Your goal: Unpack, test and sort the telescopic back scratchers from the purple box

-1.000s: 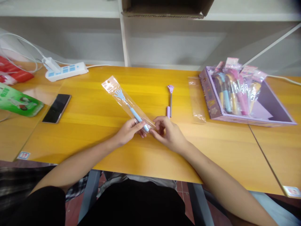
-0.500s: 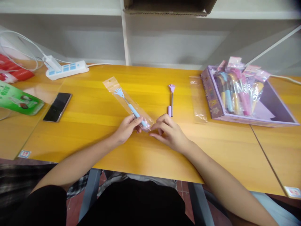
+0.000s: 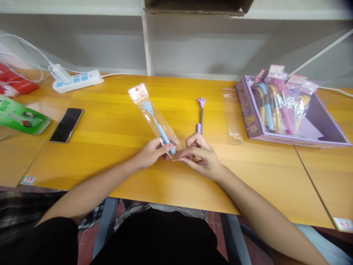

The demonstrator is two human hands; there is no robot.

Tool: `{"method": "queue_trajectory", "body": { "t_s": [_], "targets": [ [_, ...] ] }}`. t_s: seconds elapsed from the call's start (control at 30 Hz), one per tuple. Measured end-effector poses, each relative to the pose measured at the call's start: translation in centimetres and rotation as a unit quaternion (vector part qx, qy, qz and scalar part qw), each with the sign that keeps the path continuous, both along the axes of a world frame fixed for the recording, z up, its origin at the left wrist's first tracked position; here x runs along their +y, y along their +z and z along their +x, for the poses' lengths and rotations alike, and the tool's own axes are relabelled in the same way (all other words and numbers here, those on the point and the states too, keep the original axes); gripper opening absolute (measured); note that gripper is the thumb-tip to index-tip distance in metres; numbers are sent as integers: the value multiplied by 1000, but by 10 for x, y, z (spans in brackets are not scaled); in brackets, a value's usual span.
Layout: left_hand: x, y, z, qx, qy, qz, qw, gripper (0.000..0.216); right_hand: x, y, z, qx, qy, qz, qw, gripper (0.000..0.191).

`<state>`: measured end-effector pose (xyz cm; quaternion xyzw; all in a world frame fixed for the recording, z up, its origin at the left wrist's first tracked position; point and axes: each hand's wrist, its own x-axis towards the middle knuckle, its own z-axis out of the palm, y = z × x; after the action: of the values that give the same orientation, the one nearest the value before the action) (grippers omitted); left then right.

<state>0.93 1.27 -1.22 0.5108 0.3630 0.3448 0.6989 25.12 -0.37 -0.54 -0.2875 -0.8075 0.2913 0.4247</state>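
A clear plastic sleeve [image 3: 150, 110] with a pink header holds a blue hand-shaped back scratcher [image 3: 154, 119]. It lies slanted on the yellow table [image 3: 110, 121]. My left hand [image 3: 153, 152] pinches the sleeve's near end. My right hand [image 3: 200, 154] touches that same open end with its fingertips. A bare purple back scratcher [image 3: 201, 114] lies just beyond my right hand.
An empty clear sleeve [image 3: 233, 116] lies beside a purple display box [image 3: 249, 114] filled with several packaged scratchers [image 3: 278, 103]. At the left are a black phone [image 3: 67, 125], a white power strip [image 3: 77, 81] and a green packet [image 3: 19, 117]. A cardboard box [image 3: 197, 7] overhangs the shelf.
The sleeve's far end has swung to the right and lifted a little. My right hand's fingers have closed in on the sleeve's near end.
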Motion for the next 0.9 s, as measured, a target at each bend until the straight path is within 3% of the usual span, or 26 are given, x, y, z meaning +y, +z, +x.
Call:
{"method": "queue_trajectory", "body": {
  "t_s": [0.2,0.5,0.9],
  "targets": [
    [-2,-3,1,10,-50,10,999,53,1,2,-3,16,-14,-46,999,5],
    [-1,0,0,-10,-83,-2,996,59,4,0,-3,19,-43,-87,995,14],
    [-3,4,0,-2,-49,5,999,40,10,0,4,43,-25,-170,984,26]
  ]
}}
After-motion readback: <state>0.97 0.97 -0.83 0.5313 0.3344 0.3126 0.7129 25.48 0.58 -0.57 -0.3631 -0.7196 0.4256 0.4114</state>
